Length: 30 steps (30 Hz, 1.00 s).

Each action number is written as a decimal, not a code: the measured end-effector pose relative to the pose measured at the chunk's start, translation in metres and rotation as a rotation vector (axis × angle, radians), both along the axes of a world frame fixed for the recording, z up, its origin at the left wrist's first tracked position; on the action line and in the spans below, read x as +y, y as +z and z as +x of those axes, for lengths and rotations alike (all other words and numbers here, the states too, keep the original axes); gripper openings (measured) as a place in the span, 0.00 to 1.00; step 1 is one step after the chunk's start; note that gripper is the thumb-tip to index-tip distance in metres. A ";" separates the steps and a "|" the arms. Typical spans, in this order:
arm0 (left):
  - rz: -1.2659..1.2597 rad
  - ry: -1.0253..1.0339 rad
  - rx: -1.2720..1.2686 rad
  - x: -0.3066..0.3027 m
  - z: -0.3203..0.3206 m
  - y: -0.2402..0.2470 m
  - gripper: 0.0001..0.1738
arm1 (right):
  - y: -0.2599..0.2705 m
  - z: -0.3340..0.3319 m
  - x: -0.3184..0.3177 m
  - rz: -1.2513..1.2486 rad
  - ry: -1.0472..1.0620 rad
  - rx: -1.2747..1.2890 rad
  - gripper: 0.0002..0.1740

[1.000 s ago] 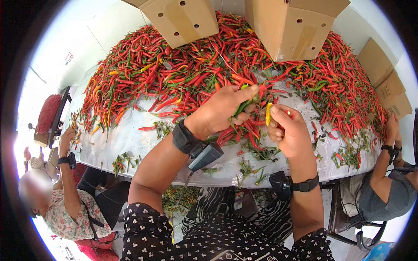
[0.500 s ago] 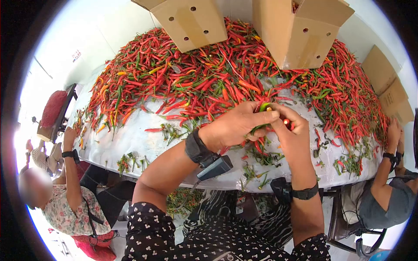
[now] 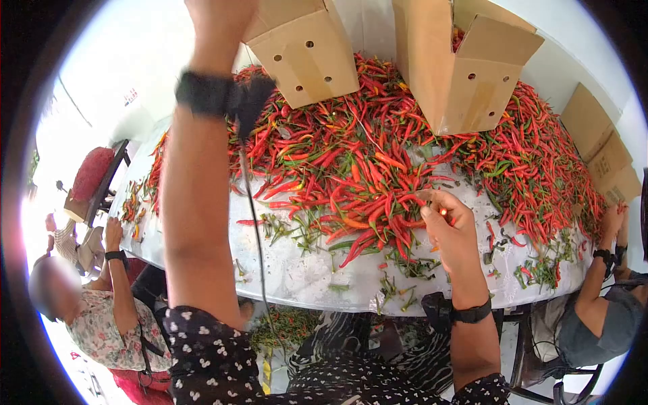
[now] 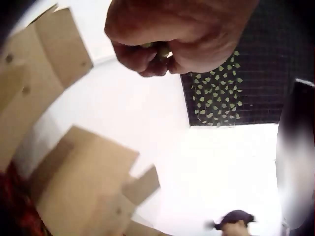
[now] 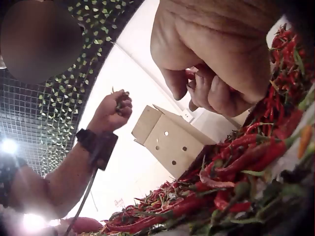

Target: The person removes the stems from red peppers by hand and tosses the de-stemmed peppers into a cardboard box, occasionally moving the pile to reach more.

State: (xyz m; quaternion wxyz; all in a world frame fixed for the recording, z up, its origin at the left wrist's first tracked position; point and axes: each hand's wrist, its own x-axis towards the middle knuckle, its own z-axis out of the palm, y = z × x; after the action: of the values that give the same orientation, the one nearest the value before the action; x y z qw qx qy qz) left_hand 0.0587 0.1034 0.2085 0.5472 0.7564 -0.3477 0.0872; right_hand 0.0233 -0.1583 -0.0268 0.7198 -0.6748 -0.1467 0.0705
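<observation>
In the head view my left hand (image 3: 223, 20) is raised high at the top, beside the left cardboard box (image 3: 307, 57). Its fingers are curled into a fist around chili peppers, whose greenish ends (image 4: 163, 51) show in the left wrist view; the rest is hidden in the palm. My right hand (image 3: 449, 226) is over the near edge of a pile of red chili peppers (image 3: 378, 196). Its fingers curl in and hold a red chili pepper (image 3: 443, 212), of which only a small part shows.
A second cardboard box (image 3: 476, 74) stands on the pile, with red chilies inside. Green stems and scraps (image 3: 405, 297) lie along the front of the white-covered table (image 3: 297, 273). One person (image 3: 118, 317) sits at the left, another (image 3: 611, 307) at the right. A cable (image 3: 258, 236) hangs from my left wrist.
The yellow chili pinched in my right hand a second ago met my left hand and no longer shows. My left hand then swung up and away to the left; my right hand stayed near the pile.
</observation>
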 end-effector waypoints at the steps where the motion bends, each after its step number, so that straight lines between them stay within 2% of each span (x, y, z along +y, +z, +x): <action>1: 0.167 0.315 -0.295 0.018 0.009 0.002 0.16 | 0.000 0.000 0.001 0.004 0.007 -0.015 0.12; 3: 0.497 0.944 -0.876 0.086 0.061 0.021 0.17 | -0.002 0.000 0.001 -0.017 0.002 -0.007 0.12; 4: 0.665 1.262 -1.160 0.131 0.117 0.043 0.17 | -0.002 0.001 0.001 -0.042 0.008 -0.004 0.11; 5: 0.667 1.335 -0.784 0.130 0.115 0.032 0.20 | -0.002 0.003 -0.001 -0.046 0.013 0.005 0.11; 7: 0.408 1.360 -1.116 0.113 0.111 0.009 0.24 | 0.000 0.005 -0.005 0.005 0.049 0.088 0.11; 9: 0.452 1.279 -0.779 0.054 0.063 -0.009 0.29 | 0.003 0.004 -0.006 0.043 0.024 0.127 0.10; 11: 0.697 1.126 -0.915 0.028 0.045 -0.057 0.17 | 0.002 0.004 -0.008 0.057 0.014 0.074 0.10; 13: 0.737 0.805 -0.577 0.014 0.042 -0.118 0.16 | 0.005 0.003 -0.008 0.059 0.039 0.084 0.10; 15: 0.798 0.529 -0.221 -0.001 0.028 -0.158 0.16 | 0.006 0.002 -0.005 0.066 0.067 0.084 0.10; 17: 0.973 0.519 -0.160 -0.002 0.031 -0.191 0.13 | 0.004 0.002 -0.004 0.049 0.070 0.082 0.12; 18: 0.972 0.518 -0.162 0.001 0.037 -0.205 0.13 | 0.005 0.002 -0.004 0.049 0.069 0.080 0.12; 20: 1.223 0.509 -0.038 0.009 0.049 -0.230 0.17 | 0.005 0.001 -0.003 0.016 0.059 0.072 0.11; 23: 1.238 0.506 0.056 0.011 0.055 -0.247 0.18 | 0.005 0.001 -0.003 0.013 0.060 0.090 0.11; 27: 1.211 0.480 0.146 0.004 0.045 -0.241 0.16 | 0.003 0.002 -0.008 -0.021 0.056 0.116 0.09; 29: 0.872 0.343 0.138 0.004 0.033 -0.236 0.14 | 0.004 0.001 -0.007 0.005 0.090 0.127 0.09; 30: 0.872 0.341 0.137 0.002 0.029 -0.235 0.14 | 0.005 0.001 -0.007 0.005 0.088 0.127 0.09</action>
State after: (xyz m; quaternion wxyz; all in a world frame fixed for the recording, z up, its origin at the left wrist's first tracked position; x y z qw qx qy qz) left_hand 0.0872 0.1057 -0.0263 0.1782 0.9659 -0.1857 -0.0284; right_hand 0.0240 -0.1650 -0.0217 0.7257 -0.6599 -0.1304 0.1446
